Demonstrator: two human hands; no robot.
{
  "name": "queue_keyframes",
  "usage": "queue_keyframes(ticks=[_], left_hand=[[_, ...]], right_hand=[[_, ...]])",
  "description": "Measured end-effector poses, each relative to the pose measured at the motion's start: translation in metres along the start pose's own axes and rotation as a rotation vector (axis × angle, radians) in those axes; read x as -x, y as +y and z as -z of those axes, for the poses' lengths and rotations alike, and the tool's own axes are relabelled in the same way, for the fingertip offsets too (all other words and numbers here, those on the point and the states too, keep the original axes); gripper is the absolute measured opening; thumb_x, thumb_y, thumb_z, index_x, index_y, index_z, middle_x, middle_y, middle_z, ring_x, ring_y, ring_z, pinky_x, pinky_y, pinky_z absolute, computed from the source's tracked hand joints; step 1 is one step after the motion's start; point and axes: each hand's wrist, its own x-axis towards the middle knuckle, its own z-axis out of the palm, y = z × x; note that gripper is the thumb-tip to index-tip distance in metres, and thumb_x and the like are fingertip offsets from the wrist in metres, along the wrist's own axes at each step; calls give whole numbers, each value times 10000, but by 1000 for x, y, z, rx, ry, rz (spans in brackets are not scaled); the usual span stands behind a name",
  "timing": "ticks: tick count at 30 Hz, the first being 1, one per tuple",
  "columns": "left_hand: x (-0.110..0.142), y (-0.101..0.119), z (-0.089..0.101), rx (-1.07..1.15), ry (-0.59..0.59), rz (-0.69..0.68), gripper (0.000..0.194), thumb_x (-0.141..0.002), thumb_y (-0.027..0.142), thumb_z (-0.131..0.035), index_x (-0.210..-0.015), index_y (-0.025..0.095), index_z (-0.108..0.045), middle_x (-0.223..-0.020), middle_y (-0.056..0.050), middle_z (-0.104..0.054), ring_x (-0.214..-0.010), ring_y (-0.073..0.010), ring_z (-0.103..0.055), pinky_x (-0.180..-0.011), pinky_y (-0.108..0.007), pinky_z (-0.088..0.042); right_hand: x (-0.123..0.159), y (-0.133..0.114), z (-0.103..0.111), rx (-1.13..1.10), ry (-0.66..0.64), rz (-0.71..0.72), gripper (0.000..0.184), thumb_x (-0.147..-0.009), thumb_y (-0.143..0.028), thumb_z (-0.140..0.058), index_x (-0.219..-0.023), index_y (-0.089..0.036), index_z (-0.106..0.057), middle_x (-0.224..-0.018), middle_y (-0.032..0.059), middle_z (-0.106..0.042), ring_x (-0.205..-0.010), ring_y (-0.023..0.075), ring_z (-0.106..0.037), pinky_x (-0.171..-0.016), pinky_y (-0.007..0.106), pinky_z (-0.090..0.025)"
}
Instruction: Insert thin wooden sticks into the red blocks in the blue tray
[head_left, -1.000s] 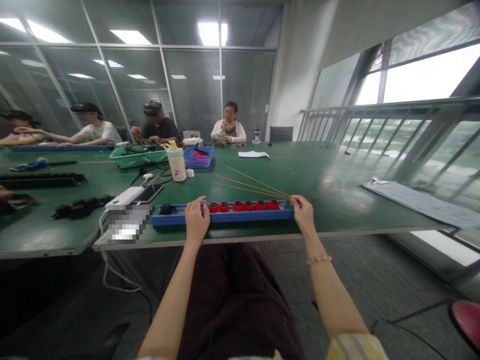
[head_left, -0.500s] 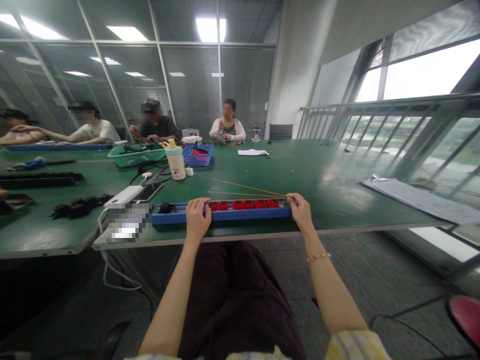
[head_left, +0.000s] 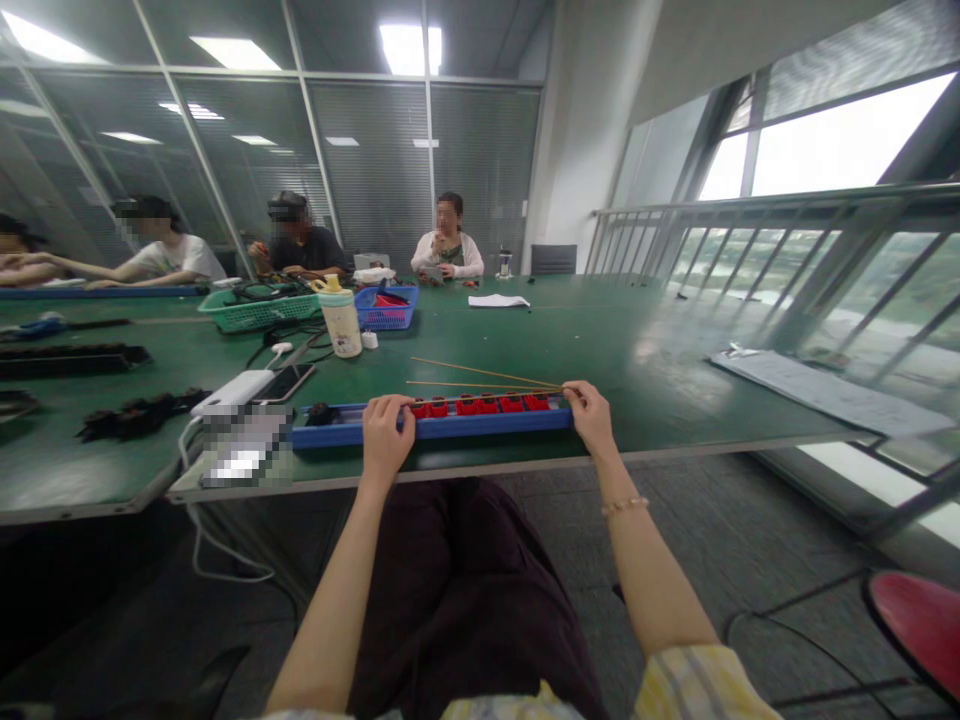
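Observation:
A long blue tray [head_left: 495, 426] lies along the near edge of the green table, holding a row of red blocks [head_left: 512, 403] and a dark piece [head_left: 321, 413] at its left end. My right hand [head_left: 590, 412] is closed in a pinch at the tray's right end, gripping thin yellowish sticks [head_left: 480, 385]. Two of these fan out leftward above the table behind the tray; another runs low over the red blocks toward my left hand [head_left: 388, 440]. That hand is curled over the tray's left half, thumb and fingertips closed at this stick's end.
Left of the tray are a white power bank [head_left: 234, 390], phone [head_left: 285, 383] and cables. Farther back stand a cup [head_left: 341, 325], a green basket [head_left: 259, 313] and a blue basket [head_left: 386, 308]. A clipboard [head_left: 810, 385] lies right. Several people sit across the table.
The whole view has shifted slightly, so the scene sits a little farther left. Both hands keep their places at the tray and sticks.

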Motion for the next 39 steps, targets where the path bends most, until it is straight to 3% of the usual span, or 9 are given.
queue_keyframes(ticks=[6,16,29,39], left_hand=[[-1,1,0,-4,-4,11,183,-924,242,-456,-938,218,-637,-981,-62,-681,-1000,-244,-583,-953,-398,-427],[-1,-3,-2,4,-21,24,231,-955,412,-496,-924,228,-632,-983,-58,-690,-988,-246,-581,-940,-394,-405],[-1,-3,-2,-28,-30,31,286,-987,402,-429,-937,231,-652,-991,-65,-694,-982,-260,-575,-906,-401,-403],[-1,-5,-3,2,3,42,254,-991,385,-411,-944,230,-607,-988,-75,-663,-959,-254,-564,-918,-405,-420]], right_hand=[[0,-7,2,39,9,7,285,-915,-427,-481,-901,-214,-670,-909,77,-691,-834,221,-588,-761,348,-455],[-1,-13,3,32,7,2,287,-915,-430,-470,-896,-220,-665,-919,79,-698,-888,232,-611,-796,355,-460],[-2,-4,3,-141,124,-149,362,-874,-534,-518,-904,-203,-663,-928,87,-705,-901,229,-637,-773,333,-496],[-1,1,2,-75,112,-130,336,-873,-499,-518,-895,-196,-661,-941,99,-694,-898,233,-634,-768,342,-489]])
